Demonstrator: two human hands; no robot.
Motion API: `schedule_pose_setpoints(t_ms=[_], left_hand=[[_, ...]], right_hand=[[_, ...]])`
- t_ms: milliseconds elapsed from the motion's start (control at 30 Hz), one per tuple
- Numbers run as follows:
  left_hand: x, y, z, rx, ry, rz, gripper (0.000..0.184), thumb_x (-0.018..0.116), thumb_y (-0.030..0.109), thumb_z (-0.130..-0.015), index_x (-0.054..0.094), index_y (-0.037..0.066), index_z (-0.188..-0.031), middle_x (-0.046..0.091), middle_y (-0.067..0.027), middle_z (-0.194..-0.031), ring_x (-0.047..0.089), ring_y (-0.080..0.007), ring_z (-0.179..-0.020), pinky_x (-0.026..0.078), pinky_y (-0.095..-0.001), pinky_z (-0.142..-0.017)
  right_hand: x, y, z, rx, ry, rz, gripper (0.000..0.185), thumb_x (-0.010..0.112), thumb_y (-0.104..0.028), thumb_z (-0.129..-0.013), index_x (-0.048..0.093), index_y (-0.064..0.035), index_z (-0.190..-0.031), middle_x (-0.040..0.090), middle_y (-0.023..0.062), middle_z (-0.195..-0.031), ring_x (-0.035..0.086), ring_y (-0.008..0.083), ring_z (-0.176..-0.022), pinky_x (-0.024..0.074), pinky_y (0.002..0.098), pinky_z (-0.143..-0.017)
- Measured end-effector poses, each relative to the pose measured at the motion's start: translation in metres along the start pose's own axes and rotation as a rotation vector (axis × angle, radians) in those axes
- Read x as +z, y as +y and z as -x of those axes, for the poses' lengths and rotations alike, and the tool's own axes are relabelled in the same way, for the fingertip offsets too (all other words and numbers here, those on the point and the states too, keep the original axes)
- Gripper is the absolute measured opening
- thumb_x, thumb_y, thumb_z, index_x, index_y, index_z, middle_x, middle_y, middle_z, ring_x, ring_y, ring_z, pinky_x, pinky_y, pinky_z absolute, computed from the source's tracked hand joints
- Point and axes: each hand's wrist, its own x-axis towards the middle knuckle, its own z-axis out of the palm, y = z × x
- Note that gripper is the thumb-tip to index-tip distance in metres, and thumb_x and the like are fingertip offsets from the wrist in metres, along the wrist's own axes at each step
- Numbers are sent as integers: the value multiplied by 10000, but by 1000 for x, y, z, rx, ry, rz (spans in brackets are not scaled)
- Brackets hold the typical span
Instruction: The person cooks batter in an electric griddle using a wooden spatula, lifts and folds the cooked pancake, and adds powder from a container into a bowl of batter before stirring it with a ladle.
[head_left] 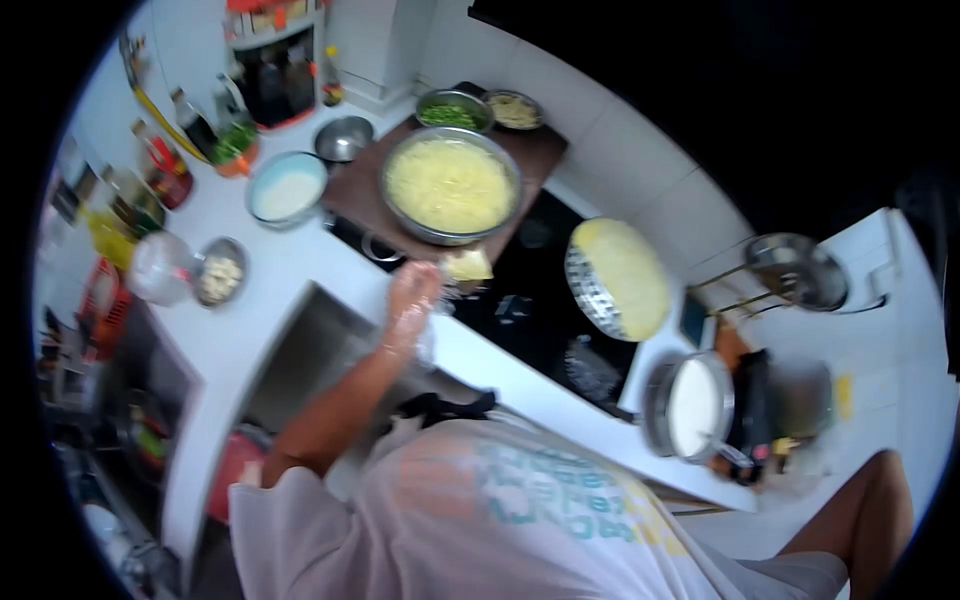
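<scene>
My left hand (412, 290) reaches over the counter edge beside the black stovetop, wet-looking and blurred. Its fingers seem closed around something, with a pale yellow, square-looking piece (468, 265) at their tips and a clear, shiny patch below; what it is stays unclear. Just beyond it, a metal bowl (450, 238) full of pale yellow shreds rests on a brown board (350, 195). At the right edge a bent bare limb (865, 510) shows, but my right hand is out of view.
A tilted perforated colander (590, 285) with a yellow layer sits by the stovetop (530, 310). A pot of white liquid (695, 405) stands right. Behind are bowls of green pieces (450, 115) and pale pieces (515, 110); a glass bowl (287, 188) and bottles (165, 165) are left, above the sink (310, 350).
</scene>
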Motion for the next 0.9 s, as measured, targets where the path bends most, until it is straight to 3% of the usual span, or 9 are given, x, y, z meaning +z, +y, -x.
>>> schedule_pose_setpoints(t_ms=[133, 200, 367, 533, 567, 600, 700, 800, 900], left_hand=[[19, 5, -2, -3, 15, 251, 97, 545, 121, -819, 512, 32, -842, 526, -3, -736, 479, -61, -688, 428, -207, -639], [20, -14, -7, 99, 122, 154, 124, 567, 127, -807, 513, 25, -852, 524, 0, -752, 473, -56, -692, 421, -199, -633], [-10, 29, -1, 203, 138, 215, 159, 610, 130, -785, 481, 41, -812, 469, 25, -711, 433, -36, -660, 398, -184, -595], [-68, 85, -41, 384, 270, 123, 266, 578, 73, -799, 351, 90, -662, 394, 37, -645, 352, -28, -597, 331, -179, -514], [-81, 99, -54, 346, 288, 85, 261, 554, 93, -815, 353, 97, -648, 396, 37, -642, 351, -33, -587, 334, -187, -510], [-94, 116, -67, 310, 303, 49, 263, 529, 114, -831, 356, 104, -633, 399, 37, -638, 351, -38, -577, 337, -195, -505], [-120, 174, -112, 265, 432, 27, 256, 496, 202, -860, 435, 88, -640, 413, 38, -642, 349, -42, -564, 320, -193, -486], [-189, 174, -198, 581, 430, -155, 222, 472, 209, -872, 497, 60, -711, 472, 21, -690, 400, -44, -600, 348, -193, -529], [-230, 208, -264, 619, 474, -117, 216, 442, 215, -884, 548, 29, -852, 546, -17, -774, 473, -62, -669, 386, -198, -601]], right_hand=[[19, -31, -40, -227, 32, -67, 594, 495, -486, -721, 472, -20, -1089, 501, 159, -1071, 461, 297, -1052, 336, 434, -935], [39, -51, -61, -328, 19, -125, 555, 491, -461, -739, 484, -21, -1079, 509, 159, -1060, 463, 297, -1051, 336, 434, -934], [103, -90, -87, -553, -71, -281, 460, 481, -398, -785, 513, -25, -1054, 528, 157, -1032, 467, 297, -1048, 338, 436, -931], [172, -134, -100, -779, -465, -431, 371, 472, -334, -831, 543, -29, -1030, 547, 156, -1004, 471, 297, -1045, 340, 437, -929], [186, -143, -101, -799, -580, -459, 264, 519, -266, -797, 544, -43, -937, 542, 132, -921, 483, 275, -938, 362, 423, -840], [199, -153, -102, -812, -697, -484, 163, 566, -197, -763, 546, -57, -845, 537, 108, -837, 494, 253, -830, 384, 409, -752], [232, -172, -100, -748, -907, -434, 201, 622, -111, -630, 496, -58, -777, 522, 120, -770, 502, 296, -684, 390, 417, -629], [263, -189, -98, -608, -936, -348, 154, 590, -119, -677, 503, -50, -783, 509, 129, -753, 499, 306, -672, 394, 398, -612], [290, -204, -99, -414, -956, -302, 113, 533, -153, -746, 508, -46, -775, 497, 133, -730, 498, 303, -670, 392, 382, -603]])
